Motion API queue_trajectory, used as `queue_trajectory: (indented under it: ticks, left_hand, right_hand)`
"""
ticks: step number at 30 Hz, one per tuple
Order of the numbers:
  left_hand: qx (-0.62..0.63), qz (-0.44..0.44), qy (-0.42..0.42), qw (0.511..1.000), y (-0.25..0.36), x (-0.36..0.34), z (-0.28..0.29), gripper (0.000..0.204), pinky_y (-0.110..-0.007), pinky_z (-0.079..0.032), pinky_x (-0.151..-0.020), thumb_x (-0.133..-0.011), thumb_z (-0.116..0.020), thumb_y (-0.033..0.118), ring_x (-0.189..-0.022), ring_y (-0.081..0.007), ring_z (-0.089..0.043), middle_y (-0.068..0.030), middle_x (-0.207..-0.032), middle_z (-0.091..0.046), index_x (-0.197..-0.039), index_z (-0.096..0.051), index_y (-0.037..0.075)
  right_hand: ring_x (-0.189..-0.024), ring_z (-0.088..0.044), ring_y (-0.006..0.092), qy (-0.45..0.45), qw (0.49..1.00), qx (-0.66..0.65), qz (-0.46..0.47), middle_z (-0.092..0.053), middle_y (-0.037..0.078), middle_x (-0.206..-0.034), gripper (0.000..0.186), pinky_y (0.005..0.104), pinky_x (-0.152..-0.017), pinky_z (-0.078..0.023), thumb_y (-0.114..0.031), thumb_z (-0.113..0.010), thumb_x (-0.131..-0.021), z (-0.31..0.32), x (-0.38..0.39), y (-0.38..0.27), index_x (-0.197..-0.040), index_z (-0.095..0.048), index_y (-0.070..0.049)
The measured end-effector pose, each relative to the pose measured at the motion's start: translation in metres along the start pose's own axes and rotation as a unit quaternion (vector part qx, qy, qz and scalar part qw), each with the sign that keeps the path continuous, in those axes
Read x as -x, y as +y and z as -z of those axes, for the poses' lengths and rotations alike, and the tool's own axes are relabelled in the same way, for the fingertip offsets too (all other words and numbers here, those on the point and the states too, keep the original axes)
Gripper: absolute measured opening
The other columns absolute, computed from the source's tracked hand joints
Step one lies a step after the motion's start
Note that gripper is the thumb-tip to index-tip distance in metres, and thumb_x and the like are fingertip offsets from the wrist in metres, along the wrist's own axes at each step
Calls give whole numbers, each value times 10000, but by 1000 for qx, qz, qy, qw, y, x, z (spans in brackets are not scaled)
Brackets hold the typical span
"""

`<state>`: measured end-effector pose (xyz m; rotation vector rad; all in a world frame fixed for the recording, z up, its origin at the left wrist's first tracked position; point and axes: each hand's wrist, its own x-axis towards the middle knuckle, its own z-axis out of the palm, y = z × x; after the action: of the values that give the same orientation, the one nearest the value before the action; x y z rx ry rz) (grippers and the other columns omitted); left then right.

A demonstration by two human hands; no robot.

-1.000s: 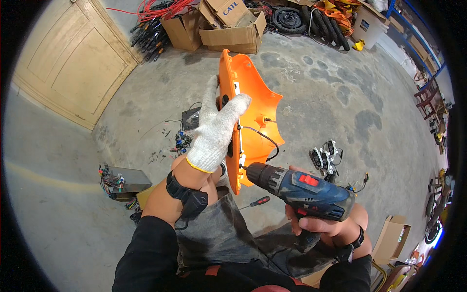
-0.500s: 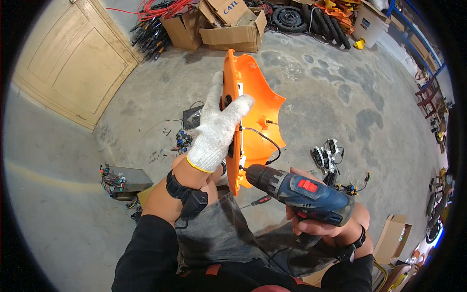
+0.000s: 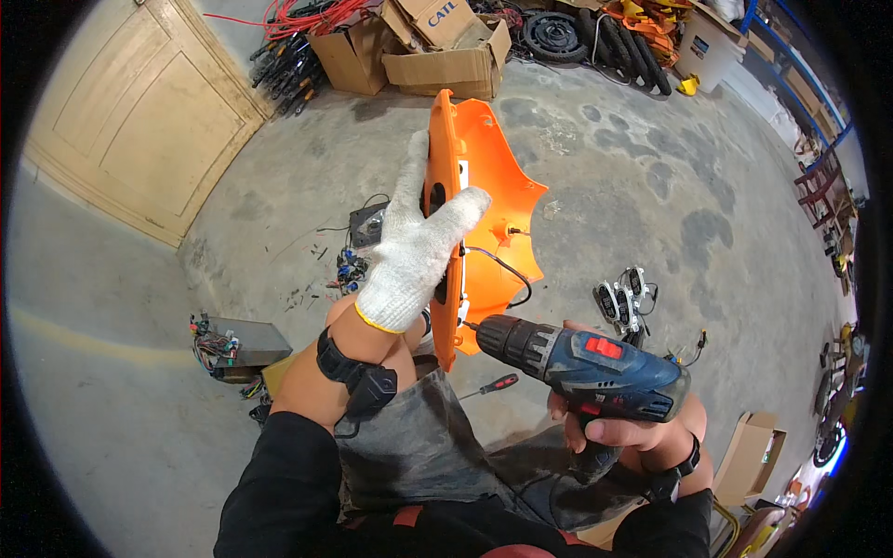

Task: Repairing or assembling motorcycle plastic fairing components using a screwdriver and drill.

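Note:
My left hand [image 3: 416,239], in a white knit glove with a yellow cuff edge, grips an orange plastic panel [image 3: 498,167] that stands upright in front of me. Its thumb crosses the panel's near edge; the other fingers go behind the left face. A white strip and a black cable [image 3: 507,267] run along the panel's inner side. My bare right hand [image 3: 614,432] is wrapped round the handle of a blue and black cordless drill [image 3: 595,367] with a red switch on top. The drill's bit points left at the lower part of the panel's edge, by the white strip.
A screwdriver [image 3: 489,386] lies on the concrete floor between my legs. White lamp-like modules [image 3: 625,299] with cables lie to the right. Left are a grey box with wires [image 3: 244,341] and a small black box [image 3: 367,226]. Cardboard boxes [image 3: 442,65] and tyres [image 3: 633,56] line the back.
The drill has shifted slightly right, and its bit now shows more beside the panel. My left hand and the panel have barely moved.

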<state>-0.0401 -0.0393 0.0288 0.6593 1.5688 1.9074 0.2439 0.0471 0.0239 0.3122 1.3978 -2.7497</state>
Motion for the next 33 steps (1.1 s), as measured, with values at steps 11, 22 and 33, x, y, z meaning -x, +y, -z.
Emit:
queue_trajectory:
  ticks: [11, 22, 33]
  left_hand:
    - [150, 85, -87, 981, -9, -13, 12, 622, -326, -578, -883, -924, -671, 272, -1047, -180, -663, -102, -1205, -629, -1448, -451, 18]
    - [163, 111, -133, 971, -10, -4, 11, 518, -311, -572, -876, -946, -637, 257, -980, -145, -690, -82, -1136, -695, -1371, -549, -26]
    - [99, 117, -134, 979, -12, 3, -2, 789, -327, -471, -1047, -915, -635, 170, -1222, -171, -552, -98, -1407, -532, -1607, -287, 22]
  right_hand:
    - [-793, -682, 189, 6, 998, 7, 55, -631, 196, -1189, 987, 324, -734, -571, 4, -717, -883, -1, 3, 4, -1654, -111, -109]
    - [-831, -672, 187, 37, 997, 43, 50, -637, 179, -1181, 946, 325, -738, -576, -3, -715, -892, 3, -1, 7, -1644, -150, -105]
    - [-834, -655, 189, 37, 998, 24, 34, -627, 160, -1183, 923, 324, -735, -570, -41, -711, -909, 3, -4, 10, -1637, -146, -99]
